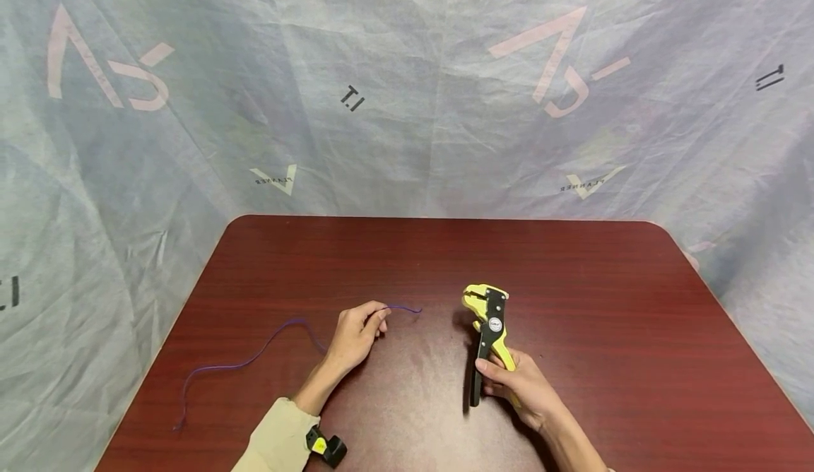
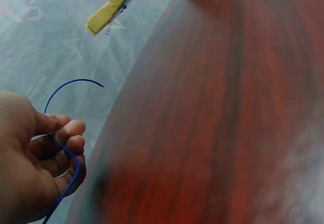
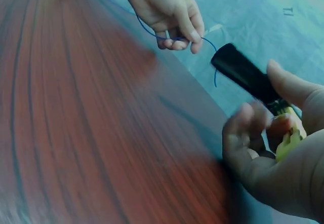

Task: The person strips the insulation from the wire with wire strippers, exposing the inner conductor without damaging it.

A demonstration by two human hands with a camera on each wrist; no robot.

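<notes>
Head view: left of centre, I see the left hand (image 1: 356, 332) pinching the wire (image 1: 219, 367); the right hand (image 1: 525, 383) grips pliers (image 1: 493, 323) to its right — a nudge could bend the loose tip (image 1: 412, 309).

A reddish-brown, wood-grained bench (image 1: 604, 281) with rounded far corners fills the lower part of the head view, shiny at bottom centre. At lower left, part of a blue wire (image 1: 222, 367) lies loosely curved on it.
</notes>
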